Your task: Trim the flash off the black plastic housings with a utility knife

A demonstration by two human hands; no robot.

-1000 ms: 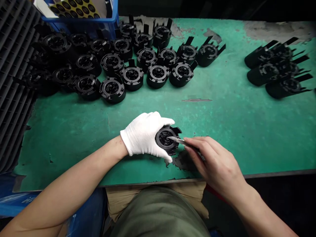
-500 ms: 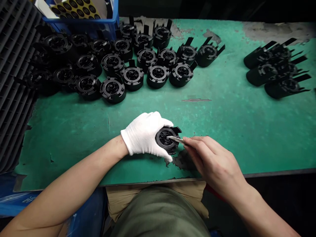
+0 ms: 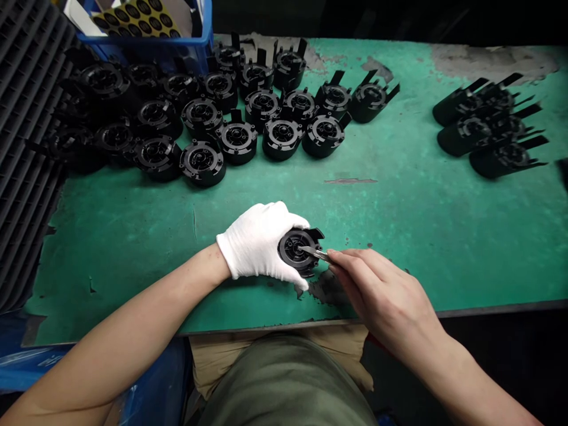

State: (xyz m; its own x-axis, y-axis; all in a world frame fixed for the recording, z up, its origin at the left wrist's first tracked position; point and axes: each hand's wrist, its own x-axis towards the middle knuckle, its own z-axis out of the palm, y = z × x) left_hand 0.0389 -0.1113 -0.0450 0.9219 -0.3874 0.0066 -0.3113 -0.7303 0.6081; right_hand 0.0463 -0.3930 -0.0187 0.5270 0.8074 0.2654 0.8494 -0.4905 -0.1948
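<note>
With the gloved left hand [image 3: 261, 242] curved wide, clasps a black housing [image 3: 291, 253] near the front of the green tabletop [image 3: 399, 207], with the pinching right hand [image 3: 377, 284] points a knife [image 3: 316, 254] at the housing's centre, and faces similar housings [image 3: 281, 139] and a blue bin [image 3: 195, 53].

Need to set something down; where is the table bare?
Bare: the table between the right hand and the right group of black parts; also between that and the left group. Crowded: back left by the blue bin, and around the knife.
</note>
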